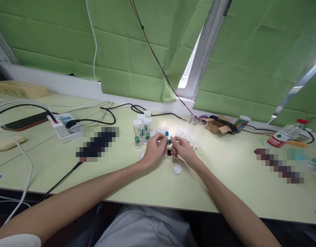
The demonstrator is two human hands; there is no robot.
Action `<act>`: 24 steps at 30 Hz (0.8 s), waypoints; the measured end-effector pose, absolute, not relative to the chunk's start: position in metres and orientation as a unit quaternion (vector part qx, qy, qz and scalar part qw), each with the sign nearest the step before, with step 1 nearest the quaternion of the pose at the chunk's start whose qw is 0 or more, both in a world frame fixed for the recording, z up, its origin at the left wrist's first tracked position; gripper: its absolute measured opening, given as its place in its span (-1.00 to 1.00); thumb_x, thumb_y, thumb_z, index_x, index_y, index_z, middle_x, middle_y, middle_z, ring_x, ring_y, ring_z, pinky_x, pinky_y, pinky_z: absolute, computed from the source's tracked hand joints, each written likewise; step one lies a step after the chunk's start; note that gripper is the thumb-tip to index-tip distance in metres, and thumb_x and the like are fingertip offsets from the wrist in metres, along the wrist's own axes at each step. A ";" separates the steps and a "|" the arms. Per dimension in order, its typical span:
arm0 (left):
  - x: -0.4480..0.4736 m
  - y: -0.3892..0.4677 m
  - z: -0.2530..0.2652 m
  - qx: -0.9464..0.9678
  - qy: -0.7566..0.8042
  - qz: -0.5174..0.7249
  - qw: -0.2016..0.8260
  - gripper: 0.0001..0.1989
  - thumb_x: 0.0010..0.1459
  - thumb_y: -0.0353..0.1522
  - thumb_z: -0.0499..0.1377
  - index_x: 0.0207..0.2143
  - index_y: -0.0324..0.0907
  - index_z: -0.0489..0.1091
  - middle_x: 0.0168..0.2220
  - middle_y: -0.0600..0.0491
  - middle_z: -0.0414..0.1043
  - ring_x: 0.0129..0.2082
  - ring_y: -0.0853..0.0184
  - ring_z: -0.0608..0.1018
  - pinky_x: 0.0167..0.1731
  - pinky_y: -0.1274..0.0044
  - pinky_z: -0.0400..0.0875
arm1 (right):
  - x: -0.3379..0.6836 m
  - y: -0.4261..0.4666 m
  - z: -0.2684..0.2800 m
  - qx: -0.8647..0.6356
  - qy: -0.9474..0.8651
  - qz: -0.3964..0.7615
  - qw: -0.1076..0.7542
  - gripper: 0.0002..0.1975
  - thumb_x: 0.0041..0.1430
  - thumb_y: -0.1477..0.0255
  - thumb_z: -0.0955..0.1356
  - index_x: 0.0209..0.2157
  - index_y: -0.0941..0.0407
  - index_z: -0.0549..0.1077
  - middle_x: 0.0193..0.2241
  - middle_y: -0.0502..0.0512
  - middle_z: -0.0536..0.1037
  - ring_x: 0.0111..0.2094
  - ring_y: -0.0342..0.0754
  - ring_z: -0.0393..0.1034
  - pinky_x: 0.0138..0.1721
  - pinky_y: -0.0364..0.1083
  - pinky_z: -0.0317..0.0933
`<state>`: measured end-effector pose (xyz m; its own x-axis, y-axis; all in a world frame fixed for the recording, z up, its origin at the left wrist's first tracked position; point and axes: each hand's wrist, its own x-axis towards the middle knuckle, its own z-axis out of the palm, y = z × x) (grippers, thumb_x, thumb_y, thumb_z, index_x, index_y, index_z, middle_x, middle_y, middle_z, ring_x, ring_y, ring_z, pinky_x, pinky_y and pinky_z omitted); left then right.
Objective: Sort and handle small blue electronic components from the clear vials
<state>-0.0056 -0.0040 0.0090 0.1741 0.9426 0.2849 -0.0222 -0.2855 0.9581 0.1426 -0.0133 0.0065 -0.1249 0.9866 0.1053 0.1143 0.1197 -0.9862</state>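
Observation:
Over the middle of the table, my left hand [155,149] and my right hand [183,149] meet with fingertips pinched around a small shiny blue piece [168,141]. Its exact kind is too small to make out. Just behind my fingers sits another blue piece [166,133], and a small black piece [169,152] shows below them. A round white cap [177,169] lies in front of my right hand. To the left of my left hand stand several clear tubes with white lids [137,123]; green pieces [137,139] with thin stems show inside them.
A white power strip [62,127] with cables lies at the left, near a blurred dark object [97,144]. At the back right are an open cardboard box [216,125], a small can [242,122] and a plastic bottle [283,135]. Thin wires hang down before the green blind [137,51].

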 end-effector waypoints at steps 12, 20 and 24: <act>-0.005 -0.003 0.006 0.616 0.370 0.517 0.465 -0.80 0.20 -0.22 0.15 -0.39 -0.16 0.31 -0.62 0.18 0.31 -0.68 0.46 0.37 -0.63 0.58 0.24 | 0.144 -0.012 0.005 -0.446 -0.606 0.472 0.460 -0.56 0.15 -0.01 0.35 -0.46 0.10 0.32 -0.73 -0.15 0.27 -0.73 -0.19 0.21 -0.66 -0.17 0.11; -0.006 -0.003 0.006 0.614 0.366 0.520 0.468 -0.79 0.20 -0.21 0.16 -0.39 -0.15 0.30 -0.61 0.18 0.31 -0.68 0.45 0.37 -0.62 0.58 0.23 | 0.144 -0.011 0.003 -0.465 -0.594 0.476 0.452 -0.54 0.16 -0.05 0.31 -0.43 0.08 0.30 -0.73 -0.14 0.30 -0.74 -0.16 0.22 -0.71 -0.17 0.14; -0.006 -0.003 0.007 0.612 0.375 0.519 0.465 -0.81 0.21 -0.22 0.14 -0.37 -0.15 0.32 -0.61 0.18 0.32 -0.68 0.45 0.37 -0.63 0.57 0.23 | 0.144 -0.014 0.005 -0.451 -0.597 0.484 0.453 -0.60 0.13 0.01 0.38 -0.31 0.06 0.29 -0.71 -0.19 0.31 -0.72 -0.18 0.22 -0.67 -0.18 0.17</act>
<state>-0.0056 -0.0029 0.0073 0.1806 0.9408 0.2870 -0.0239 -0.2875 0.9575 0.1439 -0.0137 0.0047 -0.1825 0.9776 0.1050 0.0997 0.1247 -0.9872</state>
